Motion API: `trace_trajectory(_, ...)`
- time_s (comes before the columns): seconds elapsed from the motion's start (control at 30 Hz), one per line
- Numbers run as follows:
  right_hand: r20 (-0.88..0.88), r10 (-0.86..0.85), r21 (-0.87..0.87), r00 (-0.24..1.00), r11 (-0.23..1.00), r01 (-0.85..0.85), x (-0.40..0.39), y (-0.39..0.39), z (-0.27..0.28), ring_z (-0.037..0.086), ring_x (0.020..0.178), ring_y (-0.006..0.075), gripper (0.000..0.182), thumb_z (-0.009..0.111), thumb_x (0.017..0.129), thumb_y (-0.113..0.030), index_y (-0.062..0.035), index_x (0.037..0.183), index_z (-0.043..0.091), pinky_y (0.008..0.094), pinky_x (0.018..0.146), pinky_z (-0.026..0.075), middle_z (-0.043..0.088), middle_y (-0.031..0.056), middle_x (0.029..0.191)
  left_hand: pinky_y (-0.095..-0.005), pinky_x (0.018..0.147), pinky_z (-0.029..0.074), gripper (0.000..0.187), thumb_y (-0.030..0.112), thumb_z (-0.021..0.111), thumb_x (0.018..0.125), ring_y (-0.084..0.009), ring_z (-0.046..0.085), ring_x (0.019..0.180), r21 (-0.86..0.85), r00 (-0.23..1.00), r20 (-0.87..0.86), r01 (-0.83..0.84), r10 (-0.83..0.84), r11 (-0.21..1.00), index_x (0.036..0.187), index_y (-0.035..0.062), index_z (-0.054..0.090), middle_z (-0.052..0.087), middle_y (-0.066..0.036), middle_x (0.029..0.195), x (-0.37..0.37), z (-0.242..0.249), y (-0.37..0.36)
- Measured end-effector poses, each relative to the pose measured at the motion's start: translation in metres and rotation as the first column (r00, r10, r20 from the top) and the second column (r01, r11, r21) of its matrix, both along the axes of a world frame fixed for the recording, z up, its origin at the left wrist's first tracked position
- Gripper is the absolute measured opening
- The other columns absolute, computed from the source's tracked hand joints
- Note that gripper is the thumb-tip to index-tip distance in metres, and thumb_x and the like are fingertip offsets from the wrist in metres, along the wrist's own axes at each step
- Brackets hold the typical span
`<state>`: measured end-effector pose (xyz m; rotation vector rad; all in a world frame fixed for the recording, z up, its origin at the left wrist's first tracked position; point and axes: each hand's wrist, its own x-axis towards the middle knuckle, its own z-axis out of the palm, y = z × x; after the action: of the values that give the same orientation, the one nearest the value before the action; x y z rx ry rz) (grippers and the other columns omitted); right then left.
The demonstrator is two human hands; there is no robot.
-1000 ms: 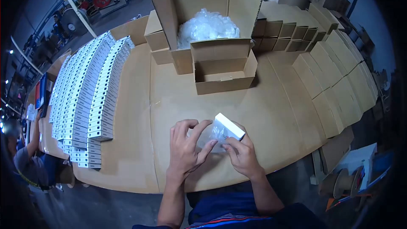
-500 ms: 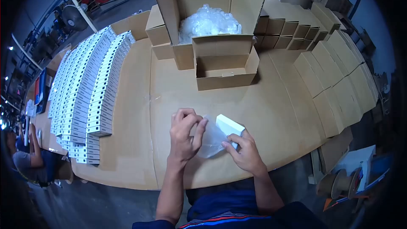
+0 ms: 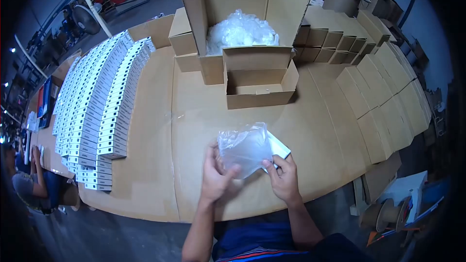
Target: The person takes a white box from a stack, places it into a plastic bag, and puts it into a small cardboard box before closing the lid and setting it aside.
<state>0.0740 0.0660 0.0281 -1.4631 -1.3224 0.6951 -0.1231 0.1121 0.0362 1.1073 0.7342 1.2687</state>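
Note:
My left hand (image 3: 217,177) holds the left side of a clear plastic bag (image 3: 245,149), its fingers partly behind the film. The bag is spread out between my two hands above the cardboard-covered table. My right hand (image 3: 283,177) pinches a small white box (image 3: 278,144) together with the bag's right edge. Part of the box is hidden behind the bag. Beyond my hands stands an open brown carton (image 3: 259,100) with its lid raised; its inside shows no contents.
A large open box (image 3: 286,9) behind the carton holds crumpled clear plastic bags (image 3: 242,31). Rows of white boxes (image 3: 114,111) line the left side. Folded brown cartons (image 3: 383,102) are stacked at the right. A co-worker (image 3: 34,184) sits at the far left.
The bag has been spread wider and now covers part of the white box. My left hand has turned and moved lower, from a pinch above the bag to its left side.

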Motion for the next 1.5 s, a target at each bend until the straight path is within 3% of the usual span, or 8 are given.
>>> trace_trajectory(0.2, 0.142, 0.103, 0.02, 0.985, 0.994, -0.107, -0.002, -0.006, 0.018, 0.068, 0.096, 0.0331, 0.019, 0.075, 0.091, -0.009, -0.0018, 0.108, 0.074, 0.0375, 0.082, 0.055, 0.066, 0.0197, 0.107, -0.0322, 0.092, 0.055, 0.047, 0.007, 0.087, 0.082, -0.0179, 0.07, 0.103, -0.041, 0.943, -0.329, -0.068, 0.051, 0.997, 0.121, -0.0035, 0.063, 0.074, -0.012, 0.111, 0.012, 0.008, -0.01)
trace_trajectory(0.33, -0.104, 0.074, 0.049, 0.992, 0.996, -0.069, 0.032, 0.0, 0.033, 0.062, 0.114, 0.0218, 0.029, 0.066, 0.096, -0.004, 0.0, 0.125, 0.067, 0.0328, 0.099, 0.049, 0.065, 0.0169, 0.122, -0.0316, 0.085, 0.058, 0.04, 0.007, 0.088, 0.081, -0.0169, 0.074, 0.096, 0.105, 0.887, -0.441, -0.096, 0.133, 0.99, 0.114, -0.0017, 0.067, 0.077, -0.012, 0.101, 0.008, 0.004, -0.015)
trace_trajectory(0.43, -0.53, 0.085, 0.279, 0.844, 0.957, 0.079, 0.032, 0.016, 0.052, 0.058, 0.117, 0.0182, 0.045, 0.061, 0.098, 0.002, 0.0021, 0.141, 0.048, 0.0324, 0.102, 0.048, 0.057, 0.0156, 0.128, -0.0323, 0.085, 0.059, 0.038, 0.007, 0.087, 0.081, -0.0179, 0.075, 0.095, 0.106, 0.887, -0.45, -0.064, 0.105, 0.992, 0.112, -0.0014, 0.068, 0.078, -0.012, 0.1, 0.009, -0.003, -0.021)
trace_trajectory(0.53, -0.435, 0.242, 0.444, 0.868, 0.895, -0.027, 0.037, 0.028, 0.066, 0.057, 0.118, 0.0186, 0.059, 0.062, 0.096, 0.009, -0.0004, 0.146, 0.032, 0.0337, 0.103, 0.048, 0.05, 0.0146, 0.129, -0.0329, 0.084, 0.059, 0.037, 0.006, 0.087, 0.081, -0.0189, 0.076, 0.094, 0.11, 0.875, -0.476, -0.036, 0.085, 0.993, 0.112, -0.0011, 0.067, 0.078, -0.013, 0.1, 0.01, -0.012, -0.026)
trace_trajectory(0.67, -0.365, 0.323, 0.464, 0.873, 0.876, -0.13, 0.012, 0.032, 0.085, 0.057, 0.117, 0.0188, 0.051, 0.064, 0.094, 0.011, -0.0021, 0.135, 0.037, 0.0343, 0.101, 0.051, 0.05, 0.0131, 0.125, -0.0333, 0.082, 0.06, 0.037, 0.006, 0.086, 0.081, -0.0203, 0.077, 0.094, 0.156, 0.85, -0.512, -0.051, 0.125, 0.986, 0.113, -0.0004, 0.067, 0.078, -0.014, 0.1, 0.011, -0.003, -0.03)
trace_trajectory(1.07, 0.243, 0.62, 0.322, 0.746, 0.674, -0.665, 0.036, 0.06, 0.13, 0.066, 0.091, 0.0249, 0.034, 0.072, 0.082, 0.011, -0.0063, 0.112, 0.07, 0.0336, 0.077, 0.053, 0.064, 0.0135, 0.101, -0.0328, 0.084, 0.059, 0.042, 0.008, 0.087, 0.081, -0.0181, 0.075, 0.094, 0.166, 0.811, -0.556, -0.11, 0.185, 0.98, 0.117, -0.0022, 0.067, 0.078, -0.013, 0.101, 0.003, 0.0, -0.037)
trace_trajectory(1.17, 0.278, 0.662, 0.22, 0.696, 0.662, -0.717, 0.026, 0.067, 0.132, 0.065, 0.087, 0.0267, 0.031, 0.069, 0.079, 0.011, -0.0065, 0.104, 0.075, 0.0329, 0.074, 0.052, 0.062, 0.0135, 0.098, -0.038, 0.077, 0.061, 0.045, 0.012, 0.088, 0.081, -0.0285, 0.078, 0.091, 0.257, 0.786, -0.566, -0.117, 0.248, 0.959, 0.118, -0.0008, 0.065, 0.077, -0.018, 0.098, 0.006, 0.0, -0.035)
trace_trajectory(1.5, 0.06, 0.651, 0.055, 0.757, 0.755, -0.654, 0.009, 0.072, 0.117, 0.067, 0.092, 0.0234, 0.024, 0.061, 0.093, 0.002, -0.0048, 0.11, 0.076, 0.0343, 0.084, 0.052, 0.068, 0.0119, 0.1, -0.0379, 0.085, 0.06, 0.059, 0.012, 0.089, 0.08, -0.0275, 0.076, 0.1, 0.164, 0.836, -0.519, -0.105, 0.176, 0.981, 0.128, -0.0032, 0.06, 0.076, -0.019, 0.109, 0.002, 0.002, -0.034)
